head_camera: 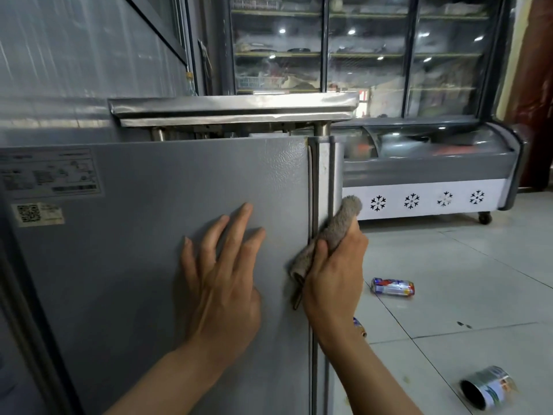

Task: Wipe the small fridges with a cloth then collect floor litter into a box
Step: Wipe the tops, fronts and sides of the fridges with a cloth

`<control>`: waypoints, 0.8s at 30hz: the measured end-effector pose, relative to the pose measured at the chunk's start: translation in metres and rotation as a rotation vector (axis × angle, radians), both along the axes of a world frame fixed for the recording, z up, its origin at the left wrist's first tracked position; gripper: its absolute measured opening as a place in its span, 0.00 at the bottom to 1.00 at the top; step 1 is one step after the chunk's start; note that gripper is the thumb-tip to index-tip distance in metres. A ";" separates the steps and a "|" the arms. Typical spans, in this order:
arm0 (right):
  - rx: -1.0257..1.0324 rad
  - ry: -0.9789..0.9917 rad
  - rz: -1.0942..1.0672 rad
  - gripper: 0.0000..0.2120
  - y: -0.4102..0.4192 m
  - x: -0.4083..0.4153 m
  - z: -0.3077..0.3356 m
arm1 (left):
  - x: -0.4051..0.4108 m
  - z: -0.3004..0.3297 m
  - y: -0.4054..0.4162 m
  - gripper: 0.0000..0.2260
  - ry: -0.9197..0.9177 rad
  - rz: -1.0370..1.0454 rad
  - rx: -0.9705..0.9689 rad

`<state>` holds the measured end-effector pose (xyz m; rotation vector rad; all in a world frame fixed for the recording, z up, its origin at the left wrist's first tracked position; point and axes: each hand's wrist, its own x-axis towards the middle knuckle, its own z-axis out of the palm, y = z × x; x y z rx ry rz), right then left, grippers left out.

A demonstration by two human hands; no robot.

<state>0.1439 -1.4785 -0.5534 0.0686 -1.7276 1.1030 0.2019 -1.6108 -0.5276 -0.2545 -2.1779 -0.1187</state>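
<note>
Grey panel fills the near left, the side of the small fridge [167,235], and the left hand [223,283] is flat against it, fingers straight and spread, gripping nothing. Just to the right, the right hand [335,280] is clenched round a grey-brown cloth [332,232], thumb on top, pressing it onto the dark rubber seal [314,190] that runs down the fridge's right edge. One end of the cloth pokes up past the knuckles, the other hangs below the thumb. On the tiled floor [478,280] to the right lies litter: a crushed can [393,288] near the hand, an open tin [487,387] on its side further to the near right, and another can [360,326] half hidden behind the wrist. Far right stands a display freezer [425,172] with snowflake marks.
</note>
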 end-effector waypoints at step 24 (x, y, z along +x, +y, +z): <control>0.043 -0.111 0.009 0.26 0.004 0.012 -0.062 | 0.008 -0.058 0.000 0.39 -0.106 0.040 -0.131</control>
